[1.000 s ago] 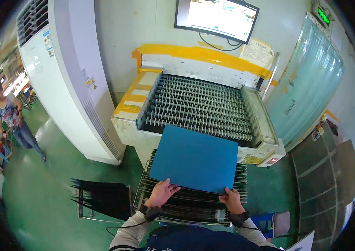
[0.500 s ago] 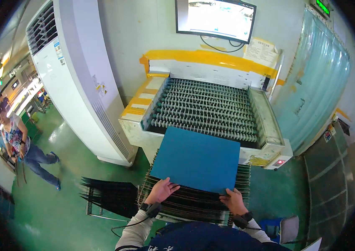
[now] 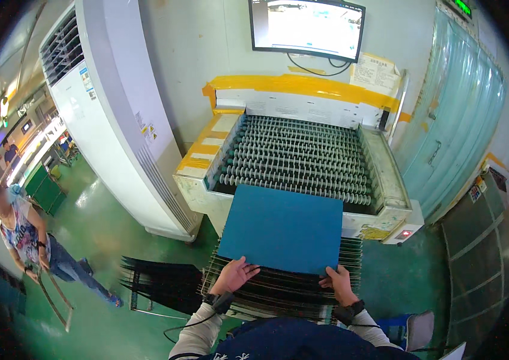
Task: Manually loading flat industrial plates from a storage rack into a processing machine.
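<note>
A flat blue panel [image 3: 281, 228] lies between my two hands, its far edge at the front of a roller conveyor [image 3: 296, 156]. My left hand [image 3: 235, 276] grips the panel's near left edge, fingers beneath and thumb on top. At the near right corner, my right hand [image 3: 339, 283] pinches the panel the same way. Below the panel stands a rack [image 3: 350, 264] with thin wire dividers and several dark panels [image 3: 278, 294] in it. The panel hides the rack's far part and the conveyor's front middle.
A second stack of dark panels [image 3: 164, 279] sits left of the rack. A tall white air conditioner [image 3: 116, 120] stands on the left, a screen [image 3: 308, 27] hangs above the conveyor. At far left another person [image 3: 32, 234] carries a frame-like thing. A blue bin [image 3: 395, 330] is at right.
The panel has turned slightly and its near edge sits a little lower in view, still in both hands. The other person has walked nearer at the left.
</note>
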A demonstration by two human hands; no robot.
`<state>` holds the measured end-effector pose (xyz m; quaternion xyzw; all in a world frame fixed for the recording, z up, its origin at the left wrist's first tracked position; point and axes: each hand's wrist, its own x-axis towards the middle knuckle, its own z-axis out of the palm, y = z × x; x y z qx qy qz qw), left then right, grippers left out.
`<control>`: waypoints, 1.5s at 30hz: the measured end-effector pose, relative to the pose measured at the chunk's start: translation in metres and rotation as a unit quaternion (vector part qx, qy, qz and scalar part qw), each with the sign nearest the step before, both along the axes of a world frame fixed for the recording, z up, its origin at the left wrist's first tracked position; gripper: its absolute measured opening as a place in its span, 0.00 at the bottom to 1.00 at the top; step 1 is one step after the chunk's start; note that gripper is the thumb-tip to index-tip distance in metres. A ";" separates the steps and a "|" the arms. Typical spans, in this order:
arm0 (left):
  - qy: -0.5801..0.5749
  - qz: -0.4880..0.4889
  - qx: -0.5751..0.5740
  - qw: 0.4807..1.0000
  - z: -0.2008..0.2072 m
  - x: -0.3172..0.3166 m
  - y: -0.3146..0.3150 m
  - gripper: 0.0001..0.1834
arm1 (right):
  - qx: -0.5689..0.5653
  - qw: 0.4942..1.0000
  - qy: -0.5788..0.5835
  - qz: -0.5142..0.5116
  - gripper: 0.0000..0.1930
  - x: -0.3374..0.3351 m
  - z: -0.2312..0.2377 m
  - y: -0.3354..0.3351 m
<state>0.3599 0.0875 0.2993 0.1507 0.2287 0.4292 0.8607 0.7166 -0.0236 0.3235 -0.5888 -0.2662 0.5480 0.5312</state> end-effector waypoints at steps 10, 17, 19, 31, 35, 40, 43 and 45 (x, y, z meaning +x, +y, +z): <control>-0.012 -0.006 0.005 1.000 -0.005 -0.001 0.001 0.12 | 0.004 0.999 -0.050 0.012 0.12 -0.002 0.005 0.002; -0.019 -0.004 0.011 1.000 -0.003 0.000 0.000 0.12 | 0.004 0.999 -0.052 0.010 0.13 -0.002 0.005 0.000; -0.020 -0.006 0.014 1.000 -0.001 0.000 0.000 0.11 | -0.009 0.999 -0.053 0.003 0.13 -0.005 0.009 0.002; -0.022 -0.006 0.014 1.000 0.003 0.000 -0.002 0.12 | -0.002 0.999 -0.041 -0.003 0.12 -0.005 0.008 0.000; -0.009 -0.003 0.022 1.000 0.007 0.001 -0.003 0.12 | 0.002 0.999 -0.044 -0.003 0.11 -0.006 0.008 0.000; -0.009 -0.005 0.013 1.000 0.006 0.000 -0.003 0.11 | -0.005 0.999 -0.047 -0.005 0.12 -0.005 0.003 0.001; -0.007 0.001 0.003 1.000 0.006 0.000 -0.004 0.10 | -0.010 0.999 -0.051 -0.005 0.12 -0.004 0.001 0.001; -0.009 0.001 0.005 1.000 0.005 0.000 -0.004 0.11 | -0.012 0.998 -0.055 -0.005 0.12 -0.004 0.001 0.001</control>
